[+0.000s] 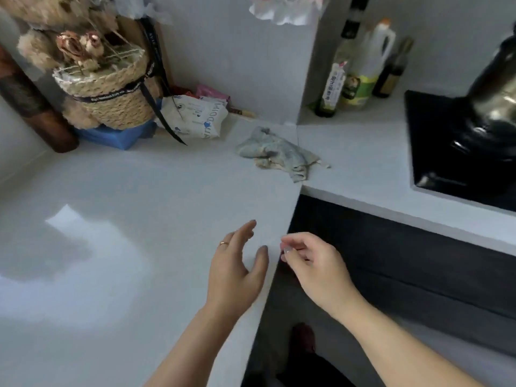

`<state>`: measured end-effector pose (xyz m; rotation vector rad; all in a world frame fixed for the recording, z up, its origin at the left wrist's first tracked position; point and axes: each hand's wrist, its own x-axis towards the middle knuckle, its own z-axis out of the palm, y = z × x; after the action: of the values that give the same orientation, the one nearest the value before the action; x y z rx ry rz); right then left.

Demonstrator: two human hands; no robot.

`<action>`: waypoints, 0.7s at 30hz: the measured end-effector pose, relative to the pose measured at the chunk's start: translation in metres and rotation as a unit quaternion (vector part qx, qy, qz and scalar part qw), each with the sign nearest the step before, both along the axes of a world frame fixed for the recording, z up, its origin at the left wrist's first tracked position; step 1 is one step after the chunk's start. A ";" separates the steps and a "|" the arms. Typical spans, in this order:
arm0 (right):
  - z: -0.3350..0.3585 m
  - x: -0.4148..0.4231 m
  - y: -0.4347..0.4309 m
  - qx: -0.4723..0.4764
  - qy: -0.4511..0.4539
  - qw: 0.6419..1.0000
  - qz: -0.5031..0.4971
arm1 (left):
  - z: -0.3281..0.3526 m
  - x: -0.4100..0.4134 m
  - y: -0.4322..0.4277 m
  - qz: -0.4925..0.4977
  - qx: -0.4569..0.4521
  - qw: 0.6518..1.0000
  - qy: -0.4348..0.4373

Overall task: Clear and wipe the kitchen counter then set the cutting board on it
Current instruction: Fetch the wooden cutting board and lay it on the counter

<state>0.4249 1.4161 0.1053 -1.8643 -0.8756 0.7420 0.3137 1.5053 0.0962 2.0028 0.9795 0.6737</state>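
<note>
The white kitchen counter fills the left and middle of the view. A crumpled grey-blue cloth lies on it near the inner corner, apart from both hands. My left hand hovers over the counter's front edge, fingers apart, holding nothing; it wears a ring. My right hand is just past the edge over the dark cabinet front, fingers curled, and whether it pinches a small pale bit at the fingertips is unclear. No cutting board is clearly visible; a dark brown wooden piece leans at the far left.
A woven basket of dried flowers stands on a blue box at the back left, with white packets beside it. Bottles stand at the back right. A black hob carries a shiny kettle.
</note>
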 end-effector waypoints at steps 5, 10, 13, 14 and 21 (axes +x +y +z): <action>0.022 0.010 -0.137 -0.029 -0.010 0.978 -0.204 | 0.010 0.050 -0.095 -0.242 -0.064 0.968 -0.028; 0.001 -0.017 -0.309 -0.043 0.055 0.894 -0.443 | 0.006 0.085 -0.225 -0.464 -0.095 0.880 0.024; -0.018 -0.061 -0.426 -0.027 0.073 0.816 -0.573 | -0.001 0.101 -0.327 -0.568 -0.075 0.816 0.073; -0.023 -0.079 -0.467 -0.022 0.072 0.787 -0.613 | -0.002 0.104 -0.368 -0.598 -0.066 0.794 0.083; -0.040 -0.167 -0.685 -0.004 0.091 0.597 -0.797 | -0.007 0.082 -0.630 -0.717 -0.081 0.680 0.130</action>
<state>0.2580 0.7314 0.0653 -1.6848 1.0299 -0.2732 0.3960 0.8752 0.0888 1.9980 -0.5646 -0.5782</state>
